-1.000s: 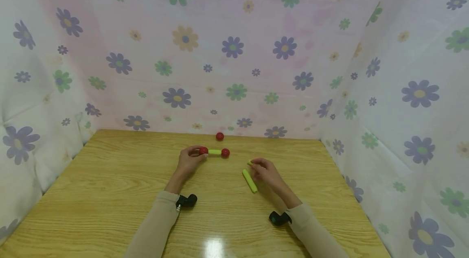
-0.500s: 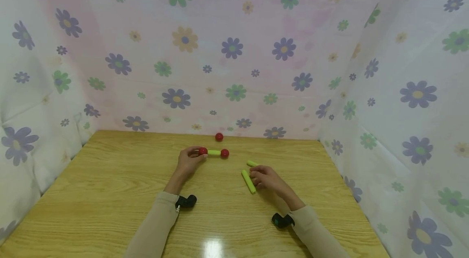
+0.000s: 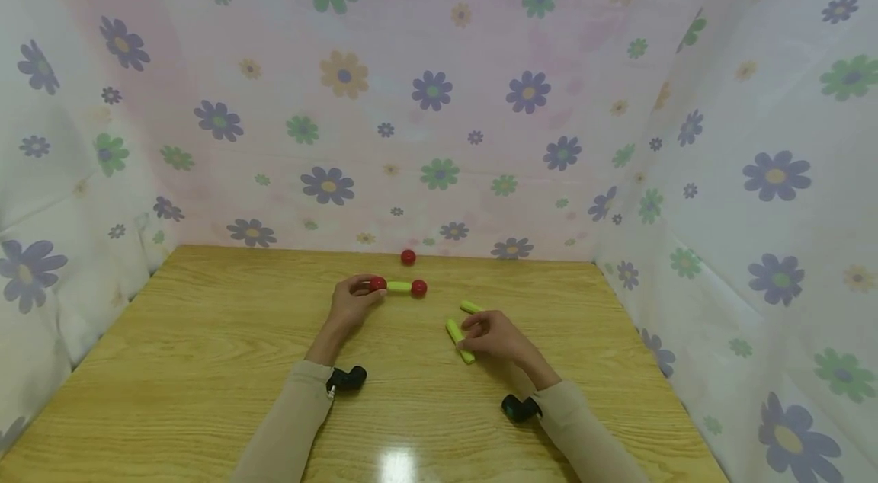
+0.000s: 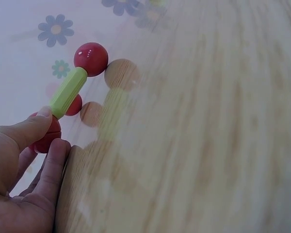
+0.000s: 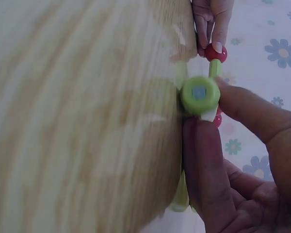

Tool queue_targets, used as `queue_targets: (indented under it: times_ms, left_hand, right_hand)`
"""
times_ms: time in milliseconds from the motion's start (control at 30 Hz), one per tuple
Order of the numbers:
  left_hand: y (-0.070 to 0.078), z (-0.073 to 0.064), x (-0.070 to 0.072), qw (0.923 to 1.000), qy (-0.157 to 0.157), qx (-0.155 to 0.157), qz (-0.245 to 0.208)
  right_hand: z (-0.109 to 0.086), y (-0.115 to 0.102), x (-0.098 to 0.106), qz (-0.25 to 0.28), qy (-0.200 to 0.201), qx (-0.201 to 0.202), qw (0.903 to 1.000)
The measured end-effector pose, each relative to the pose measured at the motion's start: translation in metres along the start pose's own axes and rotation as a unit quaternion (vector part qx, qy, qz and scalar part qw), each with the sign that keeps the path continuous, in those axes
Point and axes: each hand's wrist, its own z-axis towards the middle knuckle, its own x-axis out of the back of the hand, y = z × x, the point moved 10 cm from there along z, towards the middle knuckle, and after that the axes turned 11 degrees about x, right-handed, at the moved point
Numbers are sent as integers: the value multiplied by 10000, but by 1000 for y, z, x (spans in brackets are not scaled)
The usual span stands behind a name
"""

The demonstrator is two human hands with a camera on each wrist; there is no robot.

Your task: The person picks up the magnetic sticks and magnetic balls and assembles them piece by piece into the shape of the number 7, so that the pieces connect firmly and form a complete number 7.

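My left hand (image 3: 351,305) pinches a red ball (image 3: 378,284) between thumb and fingers. From that ball a short light-green rod (image 4: 69,93) runs to a second red ball (image 3: 419,288), the three joined like a dumbbell. My right hand (image 3: 499,337) has thumb and fingertips on either side of a longer green rod (image 3: 455,332) lying on the table. In the right wrist view this rod's round end (image 5: 200,95) faces the camera, with a pale square at its centre. Just beyond the right fingers lies a shorter green rod (image 3: 470,306), partly covered by the hand.
A third red ball (image 3: 408,257) sits at the far edge of the wooden table (image 3: 206,361), close to the flowered cloth (image 3: 384,186). The same cloth rises on the left and right sides. Black wrist cameras (image 3: 520,408) sit at both sleeves.
My right hand has left the shorter green rod and come nearer to the longer one, which it now grips; that rod has shifted slightly left. The left hand keeps its hold on the ball.
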Motion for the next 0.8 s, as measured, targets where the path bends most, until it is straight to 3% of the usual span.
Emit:
queue_targets:
  times_ms: [333, 600, 800]
  left_hand:
    - [3, 1, 2, 10000, 7, -20, -17]
    - [2, 1, 3, 10000, 48, -13, -46]
    - [0, 0, 2, 10000, 54, -29, 37]
  right_hand:
    - [10, 0, -19, 183, -143, -338, 9992]
    - [17, -8, -39, 103, -408, -282, 9987]
    - [18, -3, -45, 628, -309, -515, 9962]
